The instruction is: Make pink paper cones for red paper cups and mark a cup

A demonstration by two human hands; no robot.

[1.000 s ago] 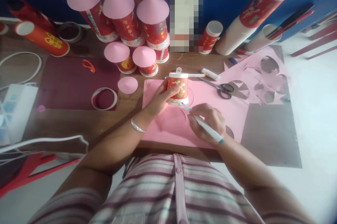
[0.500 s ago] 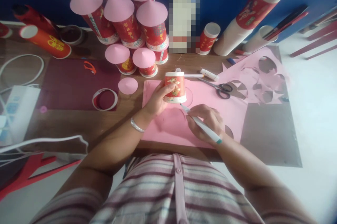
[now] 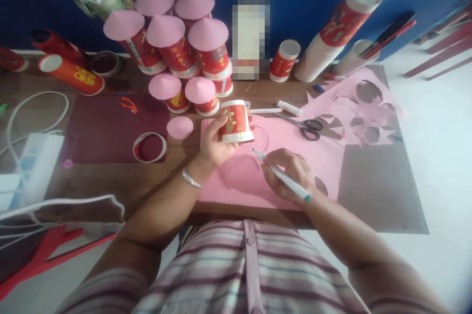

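Observation:
My left hand [image 3: 217,143] is closed around a red paper cup [image 3: 238,120] with gold figures, held tilted above the pink paper sheet [image 3: 221,188]. Green marks run along the cup's white lower band. Between the fingers of my right hand [image 3: 291,174] is a white marker [image 3: 285,180] with a green end; its dark tip points toward the cup but stands apart from it. A drawn circle shows on the sheet beyond the marker. The black-handled scissors [image 3: 311,128] lie on the sheet's far right part.
Red cups with pink paper cones [image 3: 165,31] stand at the back left. A single pink cone [image 3: 180,128] lies by the sheet. Pink paper offcuts [image 3: 346,107], a small red cup [image 3: 284,61] and a pen holder [image 3: 357,58] are at right; a paper ring [image 3: 149,147] lies left.
My left hand has turned and tilted the cup and moved it slightly left, away from the marker tip. My right hand stays almost in place. The camera view has shifted a little.

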